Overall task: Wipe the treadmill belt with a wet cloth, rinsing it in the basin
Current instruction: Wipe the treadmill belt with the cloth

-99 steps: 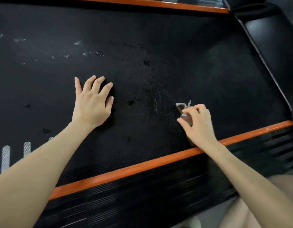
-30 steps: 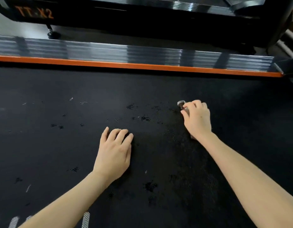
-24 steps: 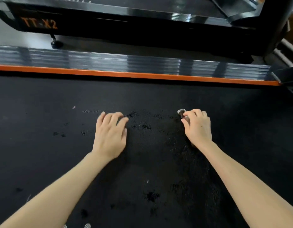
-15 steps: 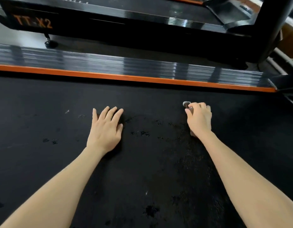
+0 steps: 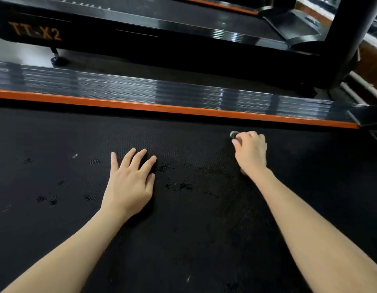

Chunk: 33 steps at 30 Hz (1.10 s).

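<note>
The black treadmill belt (image 5: 56,144) fills most of the head view, with dark wet patches near its middle. My right hand (image 5: 251,153) grips a small bunched grey cloth (image 5: 234,134) and presses it on the belt close to the far orange edge; only a tip of the cloth shows past the knuckles. My left hand (image 5: 130,182) lies flat on the belt with fingers spread, to the left of the right hand. No basin is in view.
An orange strip (image 5: 162,107) and a ribbed grey side rail (image 5: 141,89) border the belt's far side. Beyond stands another black treadmill marked TT-X2 (image 5: 35,31), and a black upright post (image 5: 348,39) at the far right.
My right hand has pushed the cloth farther across the belt toward the far orange strip. My left hand stays flat on the belt, shifted slightly left.
</note>
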Available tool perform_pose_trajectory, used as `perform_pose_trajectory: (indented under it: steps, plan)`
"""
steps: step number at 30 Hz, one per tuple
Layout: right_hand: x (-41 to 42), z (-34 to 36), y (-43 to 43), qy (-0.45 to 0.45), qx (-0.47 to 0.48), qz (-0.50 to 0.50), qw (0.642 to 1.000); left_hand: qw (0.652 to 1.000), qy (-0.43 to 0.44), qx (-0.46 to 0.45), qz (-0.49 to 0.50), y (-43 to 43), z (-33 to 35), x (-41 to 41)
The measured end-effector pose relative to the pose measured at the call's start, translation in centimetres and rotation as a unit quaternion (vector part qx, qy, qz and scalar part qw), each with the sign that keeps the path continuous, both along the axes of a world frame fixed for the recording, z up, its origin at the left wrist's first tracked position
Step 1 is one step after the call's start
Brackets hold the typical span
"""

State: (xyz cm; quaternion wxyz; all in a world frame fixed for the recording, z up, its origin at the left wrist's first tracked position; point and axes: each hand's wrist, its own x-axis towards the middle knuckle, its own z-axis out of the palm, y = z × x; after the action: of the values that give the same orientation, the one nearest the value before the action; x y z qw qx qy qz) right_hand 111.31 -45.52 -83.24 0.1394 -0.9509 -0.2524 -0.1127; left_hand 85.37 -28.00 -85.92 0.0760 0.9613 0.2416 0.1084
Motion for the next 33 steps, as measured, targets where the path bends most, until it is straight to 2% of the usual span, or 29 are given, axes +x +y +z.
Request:
perform_pose_trajectory:
  steps: [1,5,7,9,12,14,17,21,23,25,27,30,33]
  plan:
    - [-0.8,-0.2,1.3,-0.005,-0.012,0.01,1.0,1.0,0.002,0.0,0.0,0.0,0.0,0.0]
    - [-6.8,-1.5,5.0,-0.023,0.006,0.238,0.971,1.0,0.003,-0.003,0.0,0.2,-0.1,-0.1]
    - [-6.3,-0.9,4.5,-0.029,0.015,0.27,0.962,1.0,0.001,-0.006,-0.001,0.2,-0.1,-0.2]
    - [-4.0,-0.3,3.4,-0.062,0.004,0.231,0.971,1.0,-0.003,-0.004,0.001,0.2,-0.1,-0.2]
    - [0.3,0.1,2.4,-0.062,-0.012,0.059,0.996,1.0,-0.004,0.0,0.001,0.1,-0.1,-0.1]
    - [1.6,0.4,3.3,-0.045,0.006,-0.023,0.999,1.0,-0.008,0.0,0.001,0.1,-0.1,0.0]
    - [1.6,0.6,6.3,-0.039,0.013,-0.039,0.998,1.0,-0.011,0.002,0.002,0.1,-0.1,0.0]
    - [-0.3,0.4,9.5,-0.076,-0.013,0.057,0.995,1.0,-0.011,0.001,0.004,0.0,0.0,0.0]
    - [-2.5,0.2,10.4,-0.084,-0.033,0.158,0.983,1.0,-0.011,-0.002,0.004,0.0,0.0,0.0]
    - [-5.3,-0.1,10.2,-0.101,-0.049,0.282,0.953,1.0,-0.009,-0.003,0.002,0.0,0.1,-0.1]
    - [-8.2,-0.2,8.2,-0.131,-0.05,0.354,0.925,1.0,-0.008,-0.002,0.002,0.0,0.2,-0.1]
    - [-11.7,-0.5,2.7,-0.119,-0.056,0.426,0.895,1.0,-0.009,-0.008,-0.001,0.0,0.3,-0.2]
    - [-10.2,-0.1,-1.2,-0.111,-0.066,0.459,0.879,1.0,-0.009,-0.007,-0.002,0.1,0.3,-0.2]
